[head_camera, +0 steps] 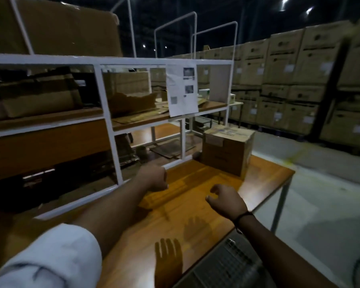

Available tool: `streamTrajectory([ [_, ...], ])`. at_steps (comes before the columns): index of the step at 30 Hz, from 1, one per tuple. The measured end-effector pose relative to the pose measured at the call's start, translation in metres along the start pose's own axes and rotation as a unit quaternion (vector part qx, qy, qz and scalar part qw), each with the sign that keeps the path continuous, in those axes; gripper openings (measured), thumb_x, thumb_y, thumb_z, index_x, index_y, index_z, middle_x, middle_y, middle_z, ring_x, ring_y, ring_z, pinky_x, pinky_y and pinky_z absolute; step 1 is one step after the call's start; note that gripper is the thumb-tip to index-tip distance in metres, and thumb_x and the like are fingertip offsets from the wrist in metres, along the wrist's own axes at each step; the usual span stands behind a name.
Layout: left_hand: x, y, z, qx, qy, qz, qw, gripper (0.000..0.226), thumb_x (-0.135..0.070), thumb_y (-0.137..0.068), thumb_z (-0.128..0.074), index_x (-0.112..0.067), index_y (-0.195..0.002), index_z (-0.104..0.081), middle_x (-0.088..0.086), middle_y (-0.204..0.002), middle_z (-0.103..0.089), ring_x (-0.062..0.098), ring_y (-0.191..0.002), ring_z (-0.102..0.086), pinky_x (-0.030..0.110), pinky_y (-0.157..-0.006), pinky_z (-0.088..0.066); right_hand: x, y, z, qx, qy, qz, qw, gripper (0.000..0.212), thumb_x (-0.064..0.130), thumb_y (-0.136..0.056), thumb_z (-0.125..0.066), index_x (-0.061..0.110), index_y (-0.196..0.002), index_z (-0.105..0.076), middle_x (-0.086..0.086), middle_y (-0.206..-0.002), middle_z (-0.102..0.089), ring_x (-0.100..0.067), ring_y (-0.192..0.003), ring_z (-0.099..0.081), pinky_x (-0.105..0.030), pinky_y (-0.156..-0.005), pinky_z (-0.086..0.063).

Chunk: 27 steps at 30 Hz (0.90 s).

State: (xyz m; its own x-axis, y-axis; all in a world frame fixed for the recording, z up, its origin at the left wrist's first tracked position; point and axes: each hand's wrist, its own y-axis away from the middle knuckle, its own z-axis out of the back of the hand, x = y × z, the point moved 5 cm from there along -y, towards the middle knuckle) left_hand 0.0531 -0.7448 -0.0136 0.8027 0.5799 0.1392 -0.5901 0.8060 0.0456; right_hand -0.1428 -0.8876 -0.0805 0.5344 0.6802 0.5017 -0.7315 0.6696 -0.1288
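The cardboard box stands at the far right of the table, ahead and rightwards of both hands, nearer the right hand, which hovers loosely curled and empty, while the left hand hides its fingers, so its state is unclear.

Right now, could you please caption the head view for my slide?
Left hand and right hand hover empty above a wooden table near a cardboard box.
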Motion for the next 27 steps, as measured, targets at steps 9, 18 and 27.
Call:
streamTrajectory([
  [9,-0.037,-0.094,-0.055,-0.005,0.081,-0.023,0.996,0.032,-0.051,-0.096,-0.063,-0.029,-0.12,-0.064,-0.004,-0.114,-0.064,0.012,-0.093,-0.054,0.029,-0.068,-0.041,-0.071,-0.043,-0.008,-0.041,0.001,-0.04,0.998,0.049,0.045,-0.096,-0.064,0.021,-0.138,-0.058,-0.003,-0.132,-0.066,-0.02,-0.115,-0.064,-0.04,-0.093,-0.056],
  [18,-0.039,-0.232,-0.07,-0.043,0.176,-0.006,0.983,0.037,-0.048,-0.095,-0.063,-0.023,-0.121,-0.066,0.0,-0.108,-0.066,0.017,-0.096,-0.064,0.041,-0.083,-0.059,-0.118,-0.17,0.0,-0.091,-0.006,-0.04,0.995,0.054,0.039,-0.095,-0.065,0.023,-0.144,-0.049,-0.001,-0.14,-0.059,-0.018,-0.122,-0.059,-0.033,-0.096,-0.054],
  [27,-0.051,-0.375,-0.061,-0.045,0.347,-0.002,0.937,0.059,-0.033,-0.097,-0.067,-0.016,-0.148,-0.044,0.01,-0.14,-0.055,0.028,-0.125,-0.056,0.042,-0.098,-0.051,-0.153,-0.278,0.009,-0.143,-0.019,-0.096,0.985,0.09,0.033,-0.093,-0.069,0.023,-0.163,-0.013,-0.012,-0.165,-0.018,-0.035,-0.146,-0.029,-0.045,-0.115,-0.037],
])
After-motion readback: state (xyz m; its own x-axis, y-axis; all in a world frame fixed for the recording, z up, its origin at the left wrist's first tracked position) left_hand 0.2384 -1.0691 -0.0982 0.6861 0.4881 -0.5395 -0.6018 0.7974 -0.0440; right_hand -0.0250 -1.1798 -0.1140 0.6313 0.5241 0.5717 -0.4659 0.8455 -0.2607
